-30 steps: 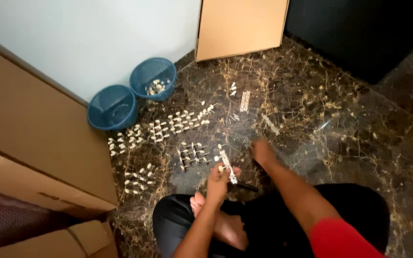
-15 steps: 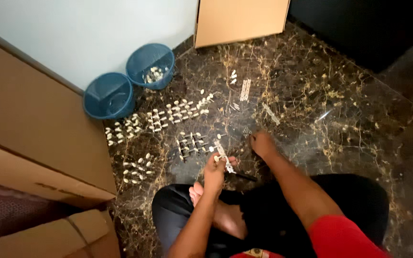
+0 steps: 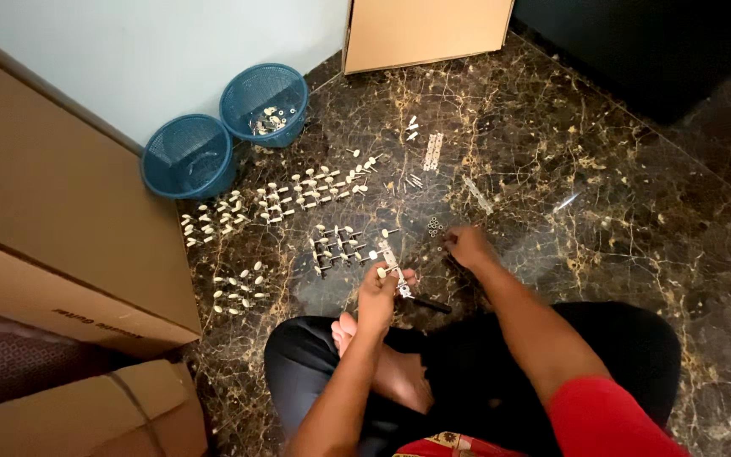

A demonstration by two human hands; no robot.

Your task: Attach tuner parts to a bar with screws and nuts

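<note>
Two blue mesh baskets (image 3: 189,156) stand on dark brown, gold-veined marble floor (image 3: 636,195) beside tan cardboard boxes (image 3: 52,211).

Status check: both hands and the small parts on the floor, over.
Left hand holds a metal strip with pegs. Right hand reaches small dark nuts on the marble floor. Nothing between them.

metal strip (image 3: 392,264) | slim, pale knobs attached | tilted | held above floor

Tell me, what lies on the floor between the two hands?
Only bare marble floor shows between the left hand and right hand in the head view.
</note>
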